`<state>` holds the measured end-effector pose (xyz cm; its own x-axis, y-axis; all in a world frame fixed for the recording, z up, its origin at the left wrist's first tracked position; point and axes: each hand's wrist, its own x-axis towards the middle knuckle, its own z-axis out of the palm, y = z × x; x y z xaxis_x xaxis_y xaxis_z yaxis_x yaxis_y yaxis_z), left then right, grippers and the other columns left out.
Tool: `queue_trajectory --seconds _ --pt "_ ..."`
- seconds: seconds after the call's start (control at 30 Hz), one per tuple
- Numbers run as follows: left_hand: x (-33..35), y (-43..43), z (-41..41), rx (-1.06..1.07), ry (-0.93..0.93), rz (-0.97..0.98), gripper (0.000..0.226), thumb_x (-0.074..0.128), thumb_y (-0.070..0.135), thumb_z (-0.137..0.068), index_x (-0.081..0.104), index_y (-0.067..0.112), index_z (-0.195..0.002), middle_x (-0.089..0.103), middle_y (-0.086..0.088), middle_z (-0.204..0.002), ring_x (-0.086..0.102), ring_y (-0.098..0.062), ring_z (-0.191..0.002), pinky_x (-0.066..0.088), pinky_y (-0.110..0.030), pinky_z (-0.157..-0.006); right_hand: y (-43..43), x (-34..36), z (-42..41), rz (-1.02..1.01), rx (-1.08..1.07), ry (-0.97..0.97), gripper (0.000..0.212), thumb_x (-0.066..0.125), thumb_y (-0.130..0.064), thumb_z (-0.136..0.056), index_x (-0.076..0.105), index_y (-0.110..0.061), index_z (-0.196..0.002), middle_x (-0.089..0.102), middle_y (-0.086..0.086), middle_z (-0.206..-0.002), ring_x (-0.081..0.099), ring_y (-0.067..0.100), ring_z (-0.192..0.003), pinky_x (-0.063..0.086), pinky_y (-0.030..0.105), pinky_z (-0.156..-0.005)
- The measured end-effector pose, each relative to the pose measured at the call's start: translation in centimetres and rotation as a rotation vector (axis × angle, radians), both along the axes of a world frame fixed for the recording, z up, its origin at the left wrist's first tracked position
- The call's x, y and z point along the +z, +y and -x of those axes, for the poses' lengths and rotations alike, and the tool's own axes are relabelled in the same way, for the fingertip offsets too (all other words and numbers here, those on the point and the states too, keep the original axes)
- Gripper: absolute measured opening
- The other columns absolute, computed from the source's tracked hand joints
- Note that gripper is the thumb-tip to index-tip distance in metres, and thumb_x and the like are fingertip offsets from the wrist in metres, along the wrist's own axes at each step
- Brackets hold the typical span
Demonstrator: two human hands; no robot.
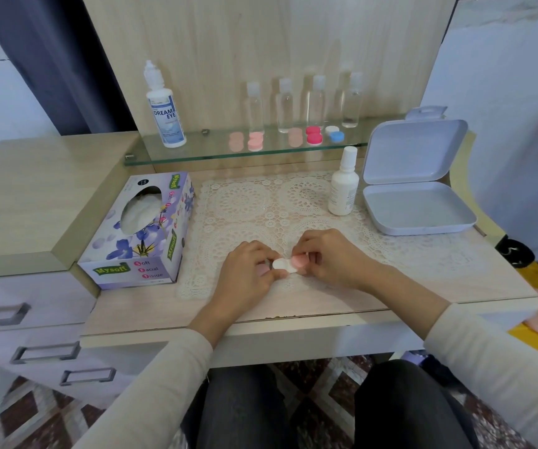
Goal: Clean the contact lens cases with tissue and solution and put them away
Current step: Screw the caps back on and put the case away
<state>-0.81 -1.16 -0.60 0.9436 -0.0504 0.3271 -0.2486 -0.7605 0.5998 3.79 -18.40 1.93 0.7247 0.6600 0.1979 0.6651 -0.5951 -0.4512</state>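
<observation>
Dark-trousered knees (293, 409) fill the bottom of the view, tucked under the desk (326, 306), whose top carries a lace mat (261, 202), the landmark for everything else. Against the mat's left edge sits the tissue box (144, 234), a sheet bunched in its slot. Just off the mat's far right corner lies the grey storage box (420, 209), its lid thrown back. Behind the mat a glass shelf (216, 153) bears the large solution bottle (165, 115), four clear bottles (285, 105) and spare cases (313, 135). A small white bottle (343, 189) stands on the mat's far right, just beside the box. At the mat's near edge the left hand (248, 270) grips the white end of a contact lens case (288, 264) with curled fingers, while the right hand (329, 257) pinches its pink cap. The step looks like unscrewing that cap. It is best to hold the white half steady, low over the mat, and turn only the pink lid, so nothing rolls off the desk's front. Whether the cap is loose yet cannot be told, since fingers cover the seam. The case's underside is hidden, the small bottle's label is unreadable, and reflections in the glass make the count of shelf cases uncertain.
</observation>
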Motion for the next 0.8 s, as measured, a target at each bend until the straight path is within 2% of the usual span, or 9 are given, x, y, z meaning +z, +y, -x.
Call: queue_trajectory --seconds 0.13,0.27,0.37,0.47,0.53,0.6,0.67,0.73,0.8 --pt "0.0 0.1 0.0 -0.012 -0.003 -0.003 0.023 0.075 0.027 -0.073 0.072 0.015 -0.092 0.064 0.003 -0.092 0.052 -0.011 -0.088 0.032 -0.01 -0.078 -0.5 -0.1 0.2 -0.028 0.048 0.051 0.028 0.059 0.006 -0.077 0.072 -0.008 -0.096 0.067 0.005 -0.094 0.044 -0.01 -0.064 0.036 0.006 -0.062" --pt "-0.1 0.2 0.0 -0.013 -0.008 -0.004 0.025 0.076 0.027 -0.072 0.072 0.014 -0.093 0.064 0.002 -0.092 0.052 -0.011 -0.087 0.031 -0.008 -0.078 -0.4 0.4 0.4 -0.028 -0.097 0.115 0.03 0.068 -0.011 -0.076 0.068 -0.01 -0.107 0.063 0.002 -0.096 0.052 0.006 -0.069 0.04 0.012 -0.065" --pt "-0.1 0.2 0.1 -0.013 -0.009 -0.001 0.025 0.076 0.027 -0.073 0.072 0.015 -0.094 0.064 0.003 -0.092 0.052 -0.01 -0.088 0.031 -0.009 -0.078 0.3 0.7 0.4 0.064 -0.177 0.079 0.028 0.075 -0.026 -0.072 0.064 -0.008 -0.091 0.056 0.002 -0.089 0.049 0.014 -0.076 0.038 0.02 -0.063" --pt "-0.1 0.2 0.1 -0.009 -0.009 0.003 0.024 0.076 0.027 -0.073 0.072 0.015 -0.094 0.064 0.003 -0.092 0.052 -0.011 -0.088 0.032 -0.01 -0.078 0.6 1.2 0.4 0.196 -0.133 0.044 0.019 0.068 -0.018 -0.078 0.064 -0.011 -0.095 0.057 0.001 -0.098 0.047 0.014 -0.085 0.039 0.025 -0.069" --pt "-0.1 0.1 0.1 -0.008 -0.008 0.009 0.025 0.075 0.028 -0.073 0.072 0.016 -0.094 0.064 0.004 -0.092 0.052 -0.011 -0.089 0.033 -0.011 -0.079 0.6 1.6 0.3 0.248 -0.089 0.076 0.029 0.058 -0.008 -0.081 0.066 -0.019 -0.106 0.057 -0.001 -0.108 0.049 0.015 -0.092 0.044 0.031 -0.078" --pt "-0.1 0.1 0.1 -0.009 -0.01 0.014 0.025 0.075 0.027 -0.073 0.072 0.015 -0.095 0.063 0.003 -0.092 0.052 -0.011 -0.089 0.034 -0.015 -0.079 0.5 1.9 0.3 0.257 -0.092 0.102 0.036 0.057 -0.01 -0.082 0.063 -0.023 -0.115 0.056 -0.001 -0.111 0.05 0.017 -0.096 0.045 0.033 -0.081" --pt "0.0 0.1 0.1 -0.01 -0.01 0.013 0.025 0.075 0.026 -0.073 0.071 0.015 -0.095 0.063 0.002 -0.093 0.052 -0.012 -0.089 0.035 -0.018 -0.08 0.5 1.8 0.3 0.248 -0.147 0.069 0.036 0.065 -0.025 -0.08 0.06 -0.019 -0.115 0.055 -0.001 -0.105 0.048 0.015 -0.089 0.041 0.028 -0.074" --pt "0.0 0.2 0.1 -0.011 -0.01 0.002 0.025 0.075 0.027 -0.073 0.071 0.015 -0.096 0.063 0.002 -0.093 0.052 -0.011 -0.09 0.035 -0.018 -0.08 0.5 1.5 0.5 0.253 -0.182 0.027 0.034 0.067 -0.036 -0.078 0.061 -0.016 -0.104 0.052 -0.003 -0.094 0.046 0.014 -0.084 0.035 0.026 -0.064" --pt "-0.1 0.2 0.1 -0.01 -0.005 -0.001 0.025 0.075 0.027 -0.074 0.071 0.015 -0.096 0.063 0.003 -0.094 0.051 -0.011 -0.09 0.033 -0.013 -0.079 0.4 1.5 0.7 0.256 -0.157 0.02 0.026 0.065 -0.032 -0.081 0.061 -0.016 -0.101 0.052 -0.005 -0.088 0.047 0.015 -0.083 0.033 0.024 -0.058"
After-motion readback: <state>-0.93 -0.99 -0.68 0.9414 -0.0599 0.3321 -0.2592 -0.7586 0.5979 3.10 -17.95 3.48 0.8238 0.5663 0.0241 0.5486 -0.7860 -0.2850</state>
